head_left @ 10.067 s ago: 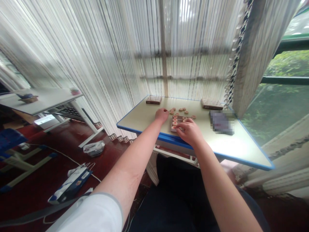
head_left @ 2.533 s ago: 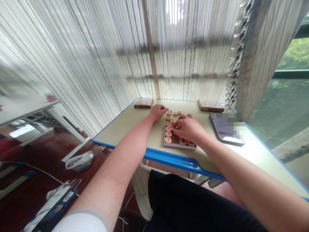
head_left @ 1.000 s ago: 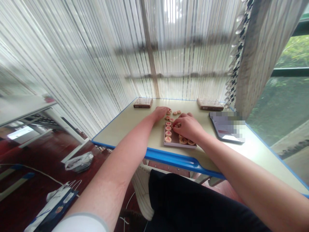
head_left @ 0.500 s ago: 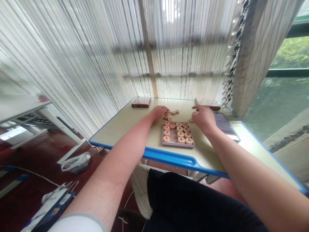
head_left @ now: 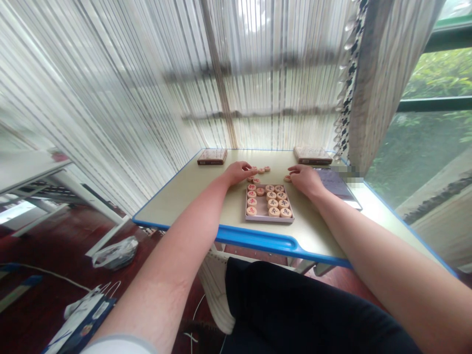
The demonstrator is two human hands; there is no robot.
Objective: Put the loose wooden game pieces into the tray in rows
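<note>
A shallow grey tray [head_left: 262,212] lies near the front of a beige table with a blue edge [head_left: 258,241]. Several round wooden game pieces [head_left: 273,202] with red and dark characters sit in it in rows. More loose pieces [head_left: 261,170] lie on the table behind the tray. My left hand [head_left: 238,172] rests at the loose pieces, fingers curled and pinched on one of them. My right hand [head_left: 305,178] lies to the right of the tray, its fingertips closed on a single loose piece [head_left: 287,178].
Two flat wooden boxes stand at the back of the table, one on the left [head_left: 212,156] and one on the right [head_left: 311,155]. A dark tablet [head_left: 337,183] lies beside my right hand. Curtains hang behind. Bags [head_left: 114,251] and cables lie on the red floor to the left.
My right hand left the tray and moved right and back to a loose piece beside it. The tray's rows are now uncovered. My left hand stayed at the loose pieces.
</note>
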